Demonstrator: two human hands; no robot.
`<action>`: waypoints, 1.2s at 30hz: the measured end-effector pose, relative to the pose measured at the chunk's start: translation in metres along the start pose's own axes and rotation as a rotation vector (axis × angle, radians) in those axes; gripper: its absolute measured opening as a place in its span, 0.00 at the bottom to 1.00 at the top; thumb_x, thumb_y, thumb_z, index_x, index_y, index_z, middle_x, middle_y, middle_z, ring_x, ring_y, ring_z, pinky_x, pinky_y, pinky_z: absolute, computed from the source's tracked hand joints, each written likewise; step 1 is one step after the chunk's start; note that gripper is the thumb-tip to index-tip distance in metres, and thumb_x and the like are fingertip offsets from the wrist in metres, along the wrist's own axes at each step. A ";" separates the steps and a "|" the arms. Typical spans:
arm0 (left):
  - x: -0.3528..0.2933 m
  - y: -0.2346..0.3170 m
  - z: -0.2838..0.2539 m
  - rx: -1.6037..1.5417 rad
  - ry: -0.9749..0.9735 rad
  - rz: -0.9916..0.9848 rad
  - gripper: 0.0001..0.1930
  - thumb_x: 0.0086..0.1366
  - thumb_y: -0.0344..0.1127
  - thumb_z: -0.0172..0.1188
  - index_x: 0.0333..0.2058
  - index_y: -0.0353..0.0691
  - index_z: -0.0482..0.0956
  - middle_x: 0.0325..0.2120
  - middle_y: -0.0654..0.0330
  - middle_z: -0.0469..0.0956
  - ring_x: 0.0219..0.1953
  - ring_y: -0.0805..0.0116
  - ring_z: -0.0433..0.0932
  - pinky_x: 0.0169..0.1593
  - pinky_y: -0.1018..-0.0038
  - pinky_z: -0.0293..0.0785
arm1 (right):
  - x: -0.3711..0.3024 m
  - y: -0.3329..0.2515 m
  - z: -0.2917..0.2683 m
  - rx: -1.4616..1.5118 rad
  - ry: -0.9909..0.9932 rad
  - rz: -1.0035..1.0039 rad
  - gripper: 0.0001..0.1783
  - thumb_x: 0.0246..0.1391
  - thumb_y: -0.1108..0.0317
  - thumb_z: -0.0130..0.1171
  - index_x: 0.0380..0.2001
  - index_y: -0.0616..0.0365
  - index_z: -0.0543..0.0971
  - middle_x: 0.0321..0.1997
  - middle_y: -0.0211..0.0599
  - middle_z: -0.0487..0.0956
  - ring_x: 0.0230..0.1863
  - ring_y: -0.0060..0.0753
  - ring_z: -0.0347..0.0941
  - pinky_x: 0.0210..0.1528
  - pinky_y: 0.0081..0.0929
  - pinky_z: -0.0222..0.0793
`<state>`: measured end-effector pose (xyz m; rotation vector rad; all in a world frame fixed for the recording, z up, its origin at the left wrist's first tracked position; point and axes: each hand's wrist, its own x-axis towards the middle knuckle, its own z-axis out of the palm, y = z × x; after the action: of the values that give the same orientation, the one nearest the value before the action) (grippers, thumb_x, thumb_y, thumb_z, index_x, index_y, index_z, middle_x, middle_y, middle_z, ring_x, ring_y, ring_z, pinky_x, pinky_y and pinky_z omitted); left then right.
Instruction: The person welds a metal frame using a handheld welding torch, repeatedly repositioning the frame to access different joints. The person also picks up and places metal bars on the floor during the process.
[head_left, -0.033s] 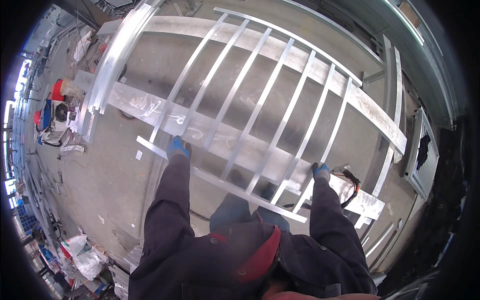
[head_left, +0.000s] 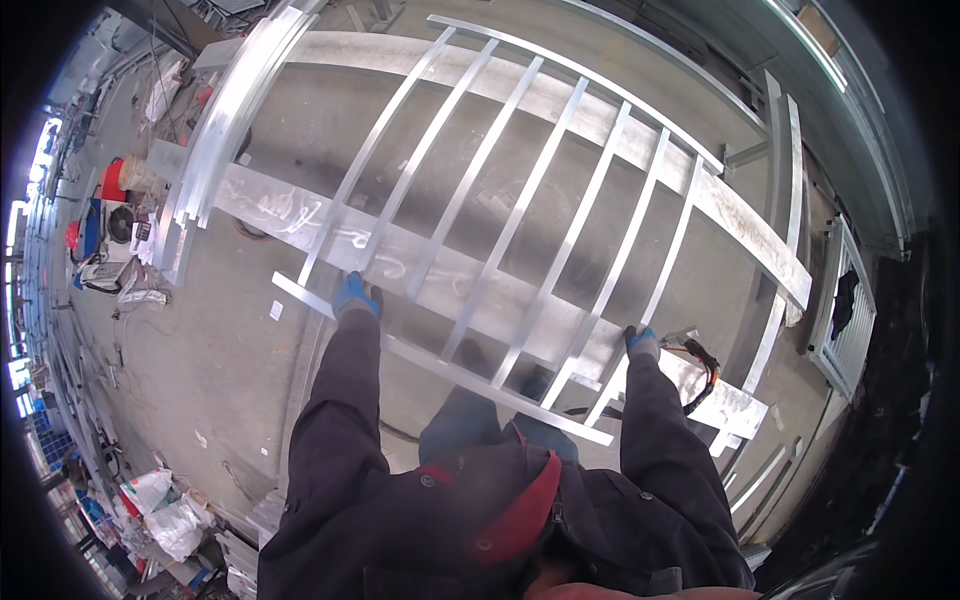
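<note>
A silvery ladder-like metal frame, with two long rails and several slim crossbars, lies across two wide flat metal beams. My left hand, in a blue and grey glove, is closed round the second crossbar from the left, close to the near rail. At the rightmost crossbar, my right hand has its gloved fingers closed on the bar above the near beam. The undersides of both grips are hidden. Beside my right hand, a black and orange cable loops over the beam.
A stack of long bright metal profiles lies across the beams at left. A red bucket and a fan stand beyond it. White plastic bags are at lower left. A white slatted panel leans at the far right.
</note>
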<state>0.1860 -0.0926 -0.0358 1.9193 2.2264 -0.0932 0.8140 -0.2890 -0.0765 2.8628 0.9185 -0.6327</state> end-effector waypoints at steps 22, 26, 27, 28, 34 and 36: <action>0.083 -0.068 0.008 -0.448 -0.434 -0.089 0.33 0.63 0.58 0.62 0.53 0.33 0.78 0.47 0.40 0.82 0.51 0.44 0.81 0.54 0.56 0.75 | -0.077 -0.005 -0.084 1.369 -0.161 0.293 0.24 0.55 0.62 0.70 0.51 0.55 0.71 0.25 0.30 0.73 0.18 0.28 0.68 0.17 0.27 0.60; 0.093 -0.093 0.007 -0.614 -0.410 -0.123 0.33 0.62 0.53 0.69 0.55 0.32 0.77 0.47 0.43 0.82 0.50 0.49 0.81 0.54 0.58 0.75 | -0.082 -0.005 -0.078 1.371 -0.210 0.315 0.20 0.57 0.61 0.68 0.47 0.54 0.72 0.25 0.29 0.72 0.17 0.28 0.68 0.17 0.28 0.57; 0.095 -0.096 0.009 -0.591 -0.417 -0.140 0.32 0.62 0.51 0.70 0.56 0.31 0.76 0.47 0.44 0.83 0.50 0.51 0.81 0.54 0.59 0.75 | -0.082 -0.006 -0.073 1.357 -0.230 0.331 0.21 0.57 0.60 0.68 0.48 0.53 0.71 0.25 0.29 0.72 0.18 0.29 0.68 0.17 0.30 0.57; 0.099 -0.098 0.010 -0.618 -0.387 -0.124 0.33 0.62 0.50 0.70 0.57 0.30 0.75 0.49 0.44 0.82 0.52 0.50 0.80 0.55 0.59 0.75 | -0.080 -0.007 -0.068 1.338 -0.226 0.328 0.21 0.58 0.59 0.67 0.48 0.53 0.71 0.25 0.29 0.72 0.18 0.29 0.68 0.18 0.31 0.57; 0.106 -0.106 0.015 -0.503 -0.113 -0.026 0.39 0.62 0.47 0.69 0.65 0.31 0.66 0.60 0.39 0.73 0.61 0.47 0.74 0.63 0.61 0.70 | -0.062 -0.026 -0.024 1.264 -0.243 0.235 0.15 0.58 0.62 0.66 0.42 0.54 0.73 0.26 0.29 0.74 0.20 0.28 0.70 0.19 0.31 0.64; 0.108 -0.108 0.015 -0.368 -0.080 -0.043 0.39 0.62 0.47 0.69 0.65 0.31 0.65 0.60 0.39 0.73 0.62 0.48 0.73 0.64 0.61 0.69 | -0.054 -0.030 -0.017 1.258 -0.300 0.205 0.14 0.58 0.63 0.65 0.41 0.55 0.73 0.26 0.30 0.74 0.20 0.29 0.71 0.19 0.32 0.64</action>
<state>0.0668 -0.0066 -0.0799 1.6416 2.0610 0.2156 0.7629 -0.2902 -0.0377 3.4855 0.1046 -2.1350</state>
